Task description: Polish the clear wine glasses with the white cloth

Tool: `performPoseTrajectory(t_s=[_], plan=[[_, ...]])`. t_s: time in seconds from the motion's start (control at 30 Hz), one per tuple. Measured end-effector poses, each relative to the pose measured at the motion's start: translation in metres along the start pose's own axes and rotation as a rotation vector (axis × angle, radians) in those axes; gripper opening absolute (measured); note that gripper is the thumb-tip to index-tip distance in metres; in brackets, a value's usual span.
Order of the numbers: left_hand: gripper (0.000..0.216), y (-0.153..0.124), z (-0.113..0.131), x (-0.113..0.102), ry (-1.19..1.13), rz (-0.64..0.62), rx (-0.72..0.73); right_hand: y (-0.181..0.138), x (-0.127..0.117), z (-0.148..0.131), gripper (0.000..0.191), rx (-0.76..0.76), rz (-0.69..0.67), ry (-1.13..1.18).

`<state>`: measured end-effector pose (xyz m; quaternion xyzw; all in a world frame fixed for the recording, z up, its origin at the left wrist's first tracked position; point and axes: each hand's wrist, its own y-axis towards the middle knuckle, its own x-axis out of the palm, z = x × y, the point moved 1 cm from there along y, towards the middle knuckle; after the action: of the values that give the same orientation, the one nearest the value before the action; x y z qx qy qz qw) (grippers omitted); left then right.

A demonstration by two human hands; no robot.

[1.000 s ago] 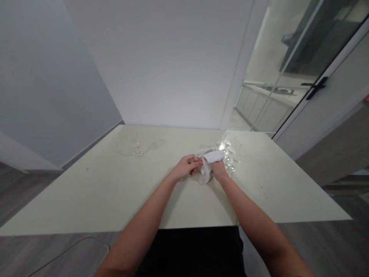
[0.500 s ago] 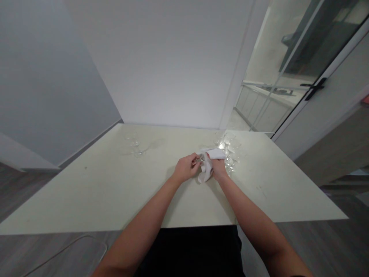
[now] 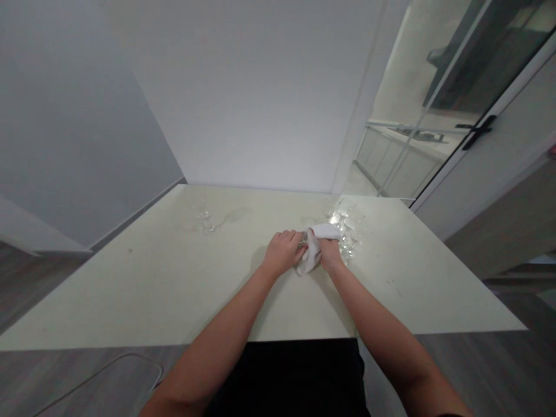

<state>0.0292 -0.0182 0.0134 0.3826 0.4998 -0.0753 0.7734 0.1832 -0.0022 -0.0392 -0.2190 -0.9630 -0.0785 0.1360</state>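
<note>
At the back left of the tabletop, clear glassware, standing close together; too faint to count or to tell any contents. Nearer the middle, the left grip, with fingers curled together and clamped on a clear glass, mostly hidden between grip and cloth. Just right of that, against the glass, the cloth itself, white, bunched, with one fold drooping toward the near edge. Next, the right grip, clamped on the cloth and partly covered by it. Just beyond, a cluster of clear glasses, closely packed; contents impossible to tell.
</note>
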Motion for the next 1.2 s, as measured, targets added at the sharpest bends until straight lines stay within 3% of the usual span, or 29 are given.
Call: performPoseTrajectory(t_s=[0.07,0.13,0.2,0.3,0.37,0.43,0.6,0.67,0.73,0.87,0.97,1.03,1.13,1.2], plan=[[0.017,0.001,0.003,0.003,0.024,-0.034,-0.01,-0.001,0.001,0.0,0.024,0.057,0.023,0.015],[0.016,0.003,0.003,0.003,-0.134,-0.081,-0.082,-0.003,0.001,-0.002,0.023,0.076,0.01,0.02],[0.022,0.005,0.0,0.0,-0.469,-0.186,-0.194,-0.005,0.001,-0.006,0.024,0.057,-0.035,0.021],[0.034,0.004,-0.004,-0.006,-1.042,-0.437,-0.334,-0.007,-0.002,-0.01,0.024,-0.035,-0.13,0.008],[0.039,0.003,-0.006,-0.01,-1.221,-0.527,-0.369,-0.007,-0.004,-0.011,0.021,-0.1,-0.181,-0.028],[0.039,0.003,-0.009,-0.011,-1.179,-0.475,-0.351,-0.006,-0.006,-0.01,0.02,-0.141,-0.184,-0.08],[0.022,0.002,-0.009,-0.006,-0.619,-0.127,-0.171,-0.002,-0.006,-0.006,0.024,-0.157,-0.101,-0.141],[0.02,0.001,-0.006,-0.003,-0.526,-0.09,-0.168,-0.002,-0.005,-0.005,0.023,-0.146,-0.117,-0.112],[0.021,0.001,-0.004,-0.002,-0.635,-0.133,-0.228,-0.003,-0.004,-0.006,0.023,-0.136,-0.159,-0.078],[0.032,0.001,-0.002,-0.005,-1.157,-0.488,-0.344,-0.01,-0.004,-0.011,0.021,-0.108,-0.227,-0.033],[0.036,0.001,-0.004,-0.009,-1.248,-0.601,-0.351,-0.011,-0.004,-0.012,0.022,-0.091,-0.23,-0.029],[0.034,0.001,-0.007,-0.009,-1.114,-0.503,-0.332,-0.01,-0.003,-0.011,0.023,-0.107,-0.193,-0.074],[0.024,0.001,-0.007,-0.005,-0.73,-0.224,-0.286,-0.004,-0.003,-0.008,0.026,-0.148,-0.114,-0.132],[0.032,0.0,-0.005,-0.002,-0.516,-0.13,-0.271,-0.002,-0.003,-0.006,0.026,-0.151,-0.09,-0.134]])
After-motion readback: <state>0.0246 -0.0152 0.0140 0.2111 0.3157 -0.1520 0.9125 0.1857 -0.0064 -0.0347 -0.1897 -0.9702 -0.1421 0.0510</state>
